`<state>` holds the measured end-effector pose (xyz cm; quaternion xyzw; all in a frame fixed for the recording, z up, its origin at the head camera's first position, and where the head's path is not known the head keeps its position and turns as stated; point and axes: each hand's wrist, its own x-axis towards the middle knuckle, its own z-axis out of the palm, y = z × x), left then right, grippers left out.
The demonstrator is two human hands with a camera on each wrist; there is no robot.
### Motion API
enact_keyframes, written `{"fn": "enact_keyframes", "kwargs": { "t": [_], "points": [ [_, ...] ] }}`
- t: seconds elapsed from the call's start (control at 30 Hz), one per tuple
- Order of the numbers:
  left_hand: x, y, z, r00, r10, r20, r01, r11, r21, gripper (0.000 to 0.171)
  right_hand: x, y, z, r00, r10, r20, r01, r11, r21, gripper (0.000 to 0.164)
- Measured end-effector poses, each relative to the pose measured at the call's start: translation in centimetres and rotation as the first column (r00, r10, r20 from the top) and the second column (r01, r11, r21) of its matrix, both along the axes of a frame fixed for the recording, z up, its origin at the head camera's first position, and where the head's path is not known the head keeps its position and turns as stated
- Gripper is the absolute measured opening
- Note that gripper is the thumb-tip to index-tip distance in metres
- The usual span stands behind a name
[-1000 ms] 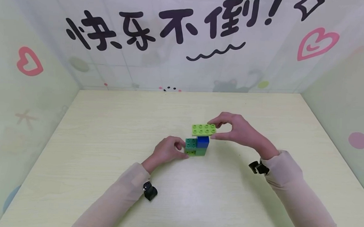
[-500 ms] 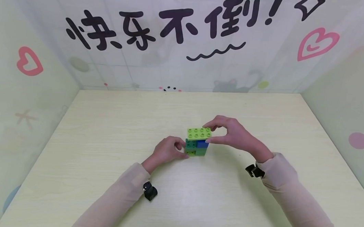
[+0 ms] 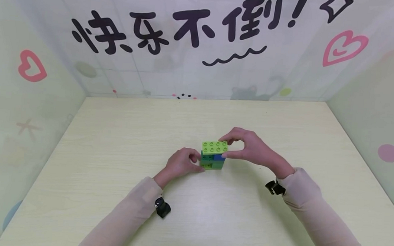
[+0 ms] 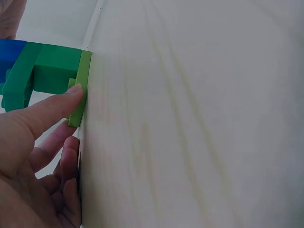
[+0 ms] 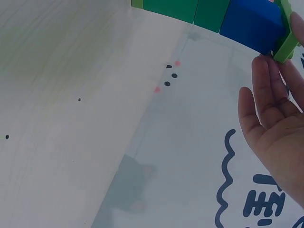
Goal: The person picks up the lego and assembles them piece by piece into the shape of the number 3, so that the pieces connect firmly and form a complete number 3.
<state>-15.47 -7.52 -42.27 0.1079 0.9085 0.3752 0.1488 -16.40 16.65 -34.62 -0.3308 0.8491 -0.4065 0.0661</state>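
Observation:
A small stack of toy building bricks stands on the table, with a lime bottom plate (image 4: pixel 84 90) under green bricks (image 4: pixel 59 69) and a blue brick (image 5: pixel 249 23). My left hand (image 3: pixel 182 161) pinches the bottom plate from the left, thumb on its near side. Over the stack, a lime top plate (image 3: pixel 214 147) with two rows of studs lies between the thumb and fingers of my right hand (image 3: pixel 252 146). In the right wrist view, this plate sits at the blue brick's studded end, slightly tilted. It overhangs the lower green part on the left.
The pale wooden table (image 3: pixel 116 133) spreads out all around the stack. A white back wall (image 3: pixel 146 75) with black lettering and side walls with printed hearts enclose it. Small black cameras are strapped at both sleeves.
My right hand has carried the lime top plate left and down onto the stack, so it covers most of the blue brick. The left hand has stayed in place.

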Motion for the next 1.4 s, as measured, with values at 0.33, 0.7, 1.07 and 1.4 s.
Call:
{"fn": "enact_keyframes", "kwargs": {
  "t": [0.33,0.7,1.07,1.4],
  "points": [
    [-0.02,-0.02,0.0,1.0,-0.011,0.003,0.011,1.0,0.0,0.031,0.01,-0.13,-0.25,1.0,-0.009,0.01,0.009,1.0,0.0,0.037],
    [0.13,0.03,0.34,1.0,-0.01,-0.001,0.01,1.0,-0.003,0.03,-0.01,-0.15,-0.18,1.0,-0.006,-0.002,0.006,1.0,0.021,0.037],
    [0.12,0.13,0.38,1.0,-0.005,0.002,0.005,1.0,-0.001,0.03,0.0,-0.19,-0.06,1.0,-0.008,0.001,0.008,0.999,0.046,0.038],
    [0.21,0.01,0.37,1.0,-0.014,-0.02,0.014,1.0,0.002,0.029,0.03,-0.32,0.2,1.0,-0.007,-0.016,0.008,0.997,0.082,0.039]
  ]
}}
